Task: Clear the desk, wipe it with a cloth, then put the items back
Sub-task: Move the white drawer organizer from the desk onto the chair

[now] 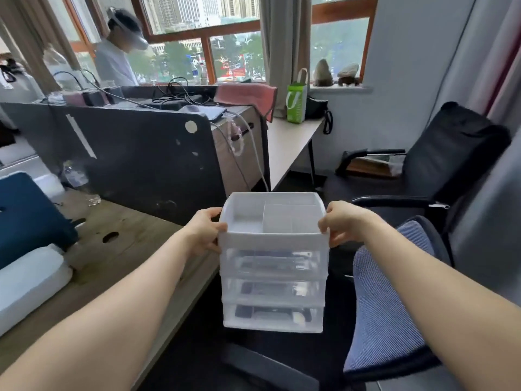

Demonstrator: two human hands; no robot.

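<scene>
Left hand (204, 232) and right hand (342, 222) grip the drawer organizer (272, 261) between them by its top sides

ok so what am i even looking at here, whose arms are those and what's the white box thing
This is a single picture from a camera worn on a person's head, looking forward and down, so the arms are the wearer's own. The left hand and right hand grip the sides of a white plastic drawer unit, held in the air beside the wooden desk. Its three clear drawers hold dark items. On the desk lie a blue case and a white bundle. An office chair stands on the right.
</scene>
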